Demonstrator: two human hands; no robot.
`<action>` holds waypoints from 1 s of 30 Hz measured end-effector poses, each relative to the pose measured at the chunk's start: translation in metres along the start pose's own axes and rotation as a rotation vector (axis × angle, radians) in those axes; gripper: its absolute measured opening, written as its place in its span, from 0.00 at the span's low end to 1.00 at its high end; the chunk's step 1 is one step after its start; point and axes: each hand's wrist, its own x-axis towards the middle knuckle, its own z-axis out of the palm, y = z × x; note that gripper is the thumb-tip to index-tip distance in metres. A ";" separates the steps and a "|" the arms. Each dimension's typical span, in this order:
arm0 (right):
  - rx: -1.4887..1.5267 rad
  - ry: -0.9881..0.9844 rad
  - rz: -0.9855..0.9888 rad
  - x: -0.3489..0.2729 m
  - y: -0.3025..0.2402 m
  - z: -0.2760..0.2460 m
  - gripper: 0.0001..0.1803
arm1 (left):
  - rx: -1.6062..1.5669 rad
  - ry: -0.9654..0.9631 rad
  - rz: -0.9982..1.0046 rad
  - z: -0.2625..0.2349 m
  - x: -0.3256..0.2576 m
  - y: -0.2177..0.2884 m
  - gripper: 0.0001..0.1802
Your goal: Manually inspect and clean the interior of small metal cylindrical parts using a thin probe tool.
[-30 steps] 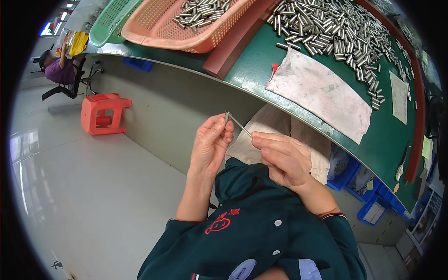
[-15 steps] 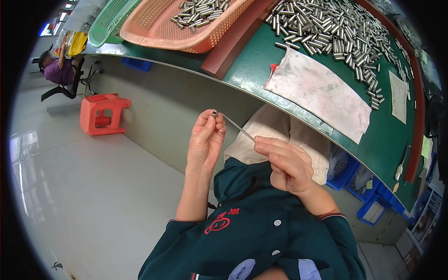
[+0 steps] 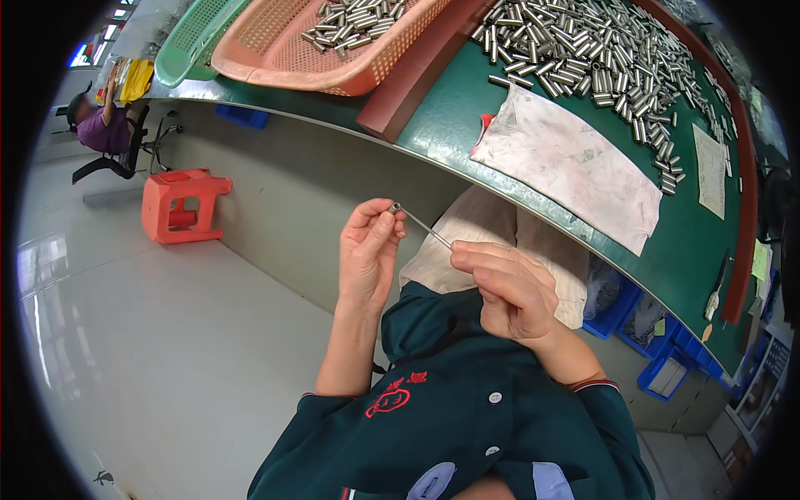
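Note:
My left hand (image 3: 371, 246) pinches a short metal tube (image 3: 395, 207) between thumb and fingertips, its open end showing. In my right hand (image 3: 512, 287) is a thin metal rod (image 3: 433, 234), gripped near its lower end. The rod's far tip points up and left at the tube; whether it touches the tube I cannot tell. Both hands are held in front of the bench edge, above my lap. Many more metal tubes (image 3: 600, 62) lie heaped on the green bench (image 3: 442, 108), beyond a stained white cloth (image 3: 575, 162).
A pink basket (image 3: 292, 79) holding several metal tubes stands at the bench's left, beside a green basket (image 3: 179, 62). A dark red rail (image 3: 400, 108) runs next to them. Blue bins (image 3: 667, 371) sit below the bench. Across the floor are a red stool (image 3: 185, 204) and a seated person (image 3: 104, 125).
My left hand has turned slightly, and the tube has shifted a little right and tilted, its open end facing differently. The right hand and rod have hardly moved.

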 end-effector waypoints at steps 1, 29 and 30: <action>-0.002 -0.002 0.008 0.001 -0.002 -0.001 0.12 | 0.011 -0.003 0.009 0.000 0.000 0.000 0.08; -0.019 -0.074 0.055 0.009 -0.007 -0.006 0.18 | 0.570 0.056 0.281 0.009 -0.009 0.005 0.06; -0.015 -0.107 0.040 0.010 -0.010 -0.005 0.19 | 0.563 0.066 0.303 0.009 -0.009 0.005 0.06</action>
